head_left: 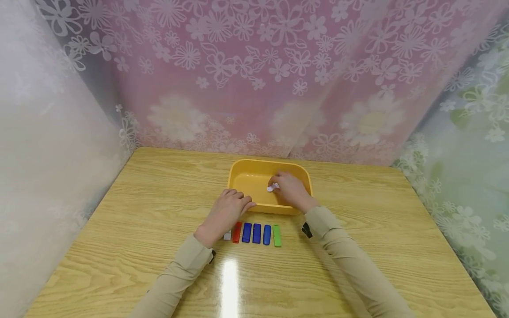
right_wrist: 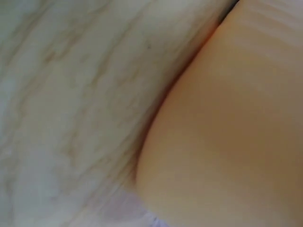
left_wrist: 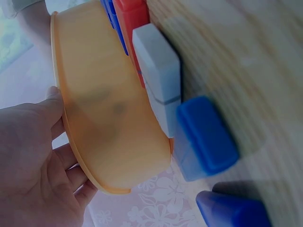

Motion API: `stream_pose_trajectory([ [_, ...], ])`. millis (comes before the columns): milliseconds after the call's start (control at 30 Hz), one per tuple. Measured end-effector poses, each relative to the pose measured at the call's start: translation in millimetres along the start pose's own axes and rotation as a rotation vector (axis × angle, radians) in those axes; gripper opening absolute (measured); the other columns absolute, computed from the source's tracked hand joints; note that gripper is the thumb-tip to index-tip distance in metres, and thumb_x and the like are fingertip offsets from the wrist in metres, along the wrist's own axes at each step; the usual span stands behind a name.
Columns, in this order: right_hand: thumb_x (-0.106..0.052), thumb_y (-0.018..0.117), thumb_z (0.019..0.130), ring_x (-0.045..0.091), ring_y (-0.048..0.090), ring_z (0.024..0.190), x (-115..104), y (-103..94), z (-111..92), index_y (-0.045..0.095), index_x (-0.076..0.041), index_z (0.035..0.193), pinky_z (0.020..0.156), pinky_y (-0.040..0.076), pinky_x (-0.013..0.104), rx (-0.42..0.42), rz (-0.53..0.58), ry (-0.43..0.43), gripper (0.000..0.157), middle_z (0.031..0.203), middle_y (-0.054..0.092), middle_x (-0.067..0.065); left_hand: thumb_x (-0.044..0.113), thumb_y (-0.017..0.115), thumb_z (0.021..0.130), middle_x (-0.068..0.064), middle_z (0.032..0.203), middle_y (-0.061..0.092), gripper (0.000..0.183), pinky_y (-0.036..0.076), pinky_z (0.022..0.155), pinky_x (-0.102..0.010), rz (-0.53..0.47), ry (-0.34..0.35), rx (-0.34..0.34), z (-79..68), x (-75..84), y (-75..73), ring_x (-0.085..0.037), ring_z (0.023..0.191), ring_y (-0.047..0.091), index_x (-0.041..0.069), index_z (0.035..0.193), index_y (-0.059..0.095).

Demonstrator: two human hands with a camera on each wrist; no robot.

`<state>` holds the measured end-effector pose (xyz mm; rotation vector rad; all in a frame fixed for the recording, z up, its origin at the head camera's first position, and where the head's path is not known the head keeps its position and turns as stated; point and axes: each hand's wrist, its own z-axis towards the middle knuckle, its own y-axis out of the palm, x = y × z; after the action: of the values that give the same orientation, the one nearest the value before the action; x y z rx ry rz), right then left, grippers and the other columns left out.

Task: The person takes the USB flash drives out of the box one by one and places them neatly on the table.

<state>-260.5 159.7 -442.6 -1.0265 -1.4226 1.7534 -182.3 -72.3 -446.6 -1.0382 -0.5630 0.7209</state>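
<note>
A yellow plastic basin [head_left: 254,206] stands near the back of the table, its outer wall [left_wrist: 109,94] large in the left wrist view. My left hand [head_left: 227,212] holds its rim at the near left corner, thumb and fingers at the edge. Inside the basin my right hand [head_left: 293,191] pinches a small white object [head_left: 273,187]; its kind is mostly hidden by the fingers. A row of small oblong plastic pieces lies before the basin: a white one [left_wrist: 158,71] with a seam, a red one [head_left: 237,232], several blue ones [head_left: 256,233] and a green one [head_left: 277,235].
The wood-grain table [head_left: 358,247] extends around the basin. A pink floral curtain [head_left: 254,88] hangs behind it, with pale sheets at both sides. Further blue pieces [left_wrist: 208,137] lie beside the white one in the left wrist view. The basin wall [right_wrist: 227,132] fills much of the right wrist view.
</note>
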Motion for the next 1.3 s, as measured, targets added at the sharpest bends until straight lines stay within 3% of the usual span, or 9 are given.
stream_pose_trajectory([
  [300, -0.018, 0.077, 0.091, 0.025, 0.06, 0.09, 3.5, 0.3, -0.2, 0.068, -0.013, 0.093, 0.082, 0.053, 0.041, 0.012, 0.04, 0.068, 0.011, 0.095, 0.068, 0.003, 0.033, 0.056, 0.104, 0.0, 0.084, 0.069, 0.026, 0.05, 0.092, -0.039, 0.001, 0.003, 0.008, 0.2, 0.1, -0.1, -0.021, 0.081, 0.061, 0.015, 0.093, 0.071],
  [433, -0.019, 0.075, 0.093, 0.022, 0.062, 0.082, 5.1, -0.5, -0.6, 0.069, -0.012, 0.096, 0.076, 0.054, 0.039, 0.038, 0.086, 0.059, 0.01, 0.092, 0.069, 0.003, 0.032, 0.057, 0.104, 0.0, 0.083, 0.068, 0.024, 0.049, 0.092, -0.04, -0.007, 0.005, 0.007, 0.5, 0.1, 0.2, -0.022, 0.081, 0.06, 0.015, 0.092, 0.07],
  [733, -0.008, 0.071, 0.095, 0.026, 0.07, 0.085, 4.1, -11.5, -6.3, 0.068, -0.011, 0.129, 0.076, 0.059, 0.041, 0.173, 0.359, 0.117, 0.034, 0.102, 0.07, 0.011, 0.032, 0.055, 0.105, -0.001, 0.085, 0.069, 0.026, 0.049, 0.092, -0.04, -0.011, 0.006, 0.0, 1.5, 0.5, 0.0, -0.022, 0.082, 0.061, 0.015, 0.093, 0.07],
  [933, -0.006, 0.069, 0.097, 0.032, 0.07, 0.088, -2.8, -25.1, -23.1, 0.065, -0.011, 0.134, 0.073, 0.06, 0.042, 0.195, 0.59, 0.175, 0.038, 0.11, 0.069, 0.017, 0.033, 0.056, 0.105, -0.001, 0.084, 0.07, 0.028, 0.05, 0.09, -0.04, -0.012, 0.011, 0.013, 1.3, -0.2, 1.1, -0.022, 0.081, 0.061, 0.015, 0.091, 0.071],
  [1300, -0.008, 0.071, 0.096, 0.03, 0.07, 0.083, -11.9, -43.0, -67.7, 0.064, -0.006, 0.134, 0.068, 0.06, 0.046, 0.254, 0.795, 0.18, 0.039, 0.109, 0.067, 0.019, 0.032, 0.056, 0.104, -0.002, 0.084, 0.071, 0.028, 0.051, 0.09, -0.04, -0.026, 0.016, 0.029, 0.0, -0.2, 1.4, -0.022, 0.08, 0.062, 0.014, 0.091, 0.071],
])
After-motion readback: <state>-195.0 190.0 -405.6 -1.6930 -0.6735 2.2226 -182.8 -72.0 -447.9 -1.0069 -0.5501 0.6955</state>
